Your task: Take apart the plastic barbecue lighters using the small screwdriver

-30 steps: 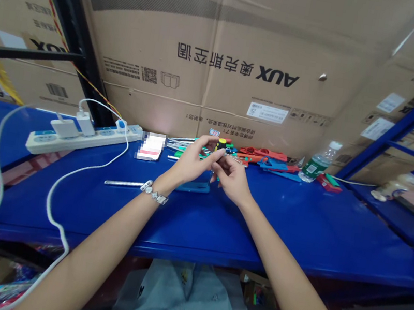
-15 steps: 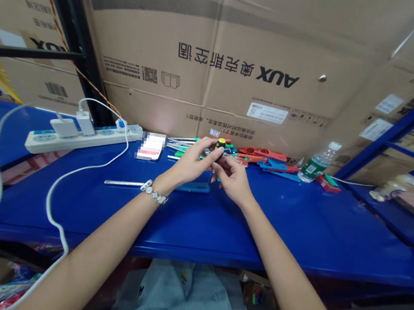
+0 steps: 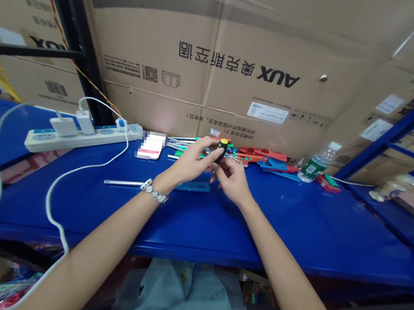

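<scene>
My left hand is closed around the black handle of a screwdriver, which stands nearly upright with its yellow end up. Just below and to the right, my right hand has its fingers pinched together near the lower end of the handle. What lies between those fingers is hidden. On the table under my left wrist is a long silver rod, and a flat blue piece lies beyond it; whether they are joined I cannot see. Behind both hands several tools with green and red handles lie in a pile.
Red and blue plastic-handled tools lie at the back right, beside a water bottle. A white card and a power strip with a trailing white cable are at left. Cardboard boxes wall the back.
The screwdriver handle has tilted and shifted very slightly to the right between my hands. Both hands hold almost the same place.
</scene>
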The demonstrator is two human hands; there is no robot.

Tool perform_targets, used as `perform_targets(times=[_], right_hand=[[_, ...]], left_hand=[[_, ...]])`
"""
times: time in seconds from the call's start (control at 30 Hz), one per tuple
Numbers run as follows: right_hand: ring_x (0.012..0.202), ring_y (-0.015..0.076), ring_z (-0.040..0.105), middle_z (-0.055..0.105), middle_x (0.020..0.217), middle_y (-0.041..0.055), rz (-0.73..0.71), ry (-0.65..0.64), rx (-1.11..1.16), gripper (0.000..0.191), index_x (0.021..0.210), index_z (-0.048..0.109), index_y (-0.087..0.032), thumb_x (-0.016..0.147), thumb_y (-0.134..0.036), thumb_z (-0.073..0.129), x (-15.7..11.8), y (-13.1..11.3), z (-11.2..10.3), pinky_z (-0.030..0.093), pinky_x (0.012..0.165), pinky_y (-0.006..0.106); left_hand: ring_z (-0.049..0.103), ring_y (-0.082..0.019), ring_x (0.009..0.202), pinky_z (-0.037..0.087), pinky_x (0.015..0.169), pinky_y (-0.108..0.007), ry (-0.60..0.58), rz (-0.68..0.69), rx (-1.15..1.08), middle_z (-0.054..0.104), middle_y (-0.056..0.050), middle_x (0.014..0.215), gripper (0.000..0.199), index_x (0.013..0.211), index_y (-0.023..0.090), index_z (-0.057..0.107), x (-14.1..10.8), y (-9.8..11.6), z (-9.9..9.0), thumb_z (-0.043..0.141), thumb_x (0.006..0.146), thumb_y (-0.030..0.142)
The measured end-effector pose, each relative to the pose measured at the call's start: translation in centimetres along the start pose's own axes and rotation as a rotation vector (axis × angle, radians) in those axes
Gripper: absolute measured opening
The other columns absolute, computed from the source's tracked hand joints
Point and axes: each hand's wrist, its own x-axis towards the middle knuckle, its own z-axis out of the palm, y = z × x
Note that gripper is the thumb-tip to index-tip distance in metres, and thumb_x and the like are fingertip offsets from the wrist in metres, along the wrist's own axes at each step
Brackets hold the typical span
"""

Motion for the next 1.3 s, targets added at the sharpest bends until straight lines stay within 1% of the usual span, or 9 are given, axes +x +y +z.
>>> perform_targets(times=[0.1,0.23,0.4,0.5,0.67,0.83,0.93,1.03,1.3], right_hand=[[0.056,0.0172,0.064,0.070,0.083,0.0038,0.005,0.041,-0.009,0.041,0.104,0.060,-0.023,0.087,-0.060,0.067,0.0,0.1,0.2,0.053,0.053,0.033],[0.057,0.0169,0.064,0.070,0.082,0.0040,0.034,0.060,0.009,0.041,0.090,0.059,-0.023,0.085,-0.063,0.067,0.1,0.3,0.4,0.050,0.047,0.030],[0.056,0.0168,0.065,0.072,0.080,0.0034,0.049,0.088,0.062,0.039,0.088,0.059,-0.023,0.087,-0.061,0.066,0.0,0.4,0.2,0.047,0.043,0.027],[0.056,0.0168,0.065,0.072,0.080,0.0037,0.059,0.136,0.072,0.040,0.087,0.058,-0.022,0.086,-0.062,0.065,0.1,0.2,0.0,0.047,0.042,0.027],[0.048,0.0162,0.061,0.069,0.069,0.0017,0.112,0.225,0.033,0.043,0.083,0.053,-0.024,0.085,-0.066,0.062,0.1,0.2,-0.7,0.045,0.043,0.028],[0.052,0.0173,0.061,0.063,0.055,0.0014,0.336,0.215,-0.369,0.041,0.062,0.047,-0.023,0.086,-0.054,0.059,-1.7,0.5,-2.3,0.042,0.052,0.027],[0.067,0.0202,0.067,0.068,0.062,0.0032,0.499,0.190,-0.718,0.035,0.058,0.052,-0.022,0.084,-0.045,0.059,-2.8,0.5,-3.2,0.039,0.058,0.027],[0.079,0.0244,0.071,0.072,0.071,0.0060,0.592,0.162,-0.918,0.033,0.060,0.060,-0.022,0.083,-0.045,0.059,-3.2,0.2,-3.5,0.041,0.063,0.029],[0.083,0.0339,0.073,0.074,0.081,0.0168,0.533,-0.001,-1.122,0.040,0.071,0.070,-0.020,0.088,-0.055,0.058,-2.5,0.4,-3.2,0.052,0.069,0.041]], left_hand=[[0.063,-0.018,0.089,0.050,0.080,-0.032,0.070,-0.049,0.007,0.068,-0.006,0.094,0.018,0.097,0.019,0.062,0.0,0.0,0.2,0.066,0.092,0.036],[0.063,-0.016,0.086,0.050,0.078,-0.030,0.123,-0.068,0.021,0.067,-0.004,0.092,0.022,0.094,0.020,0.059,0.0,0.4,0.4,0.070,0.089,0.038],[0.060,-0.017,0.081,0.046,0.075,-0.031,0.088,-0.110,0.096,0.064,-0.004,0.087,0.030,0.089,0.020,0.054,-0.3,0.0,-0.4,0.039,0.106,0.039],[0.055,-0.017,0.071,0.044,0.070,-0.033,-0.022,-0.123,0.251,0.058,-0.003,0.075,0.033,0.081,0.021,0.047,-0.7,-1.1,-0.8,0.032,0.106,0.035],[0.059,-0.025,0.085,0.047,0.078,-0.039,-0.431,0.077,0.616,0.063,-0.009,0.089,0.027,0.085,0.019,0.053,-2.2,-1.8,-0.6,0.043,0.102,0.037],[0.063,-0.031,0.100,0.048,0.091,-0.045,-0.646,0.081,0.864,0.067,-0.016,0.104,0.032,0.097,0.013,0.063,-2.8,-0.8,0.4,0.041,0.102,0.037],[0.065,-0.032,0.098,0.048,0.091,-0.047,-0.693,0.049,0.915,0.069,-0.017,0.104,0.033,0.100,0.012,0.065,-2.7,-0.5,0.9,0.038,0.101,0.032],[0.066,-0.032,0.094,0.049,0.088,-0.048,-0.714,0.057,0.905,0.070,-0.017,0.100,0.032,0.099,0.012,0.065,-2.7,-0.4,1.0,0.036,0.099,0.026],[0.066,-0.028,0.084,0.051,0.081,-0.043,-0.701,0.083,0.906,0.071,-0.016,0.091,0.028,0.093,0.013,0.065,-2.7,-0.2,1.2,0.039,0.095,0.022]])
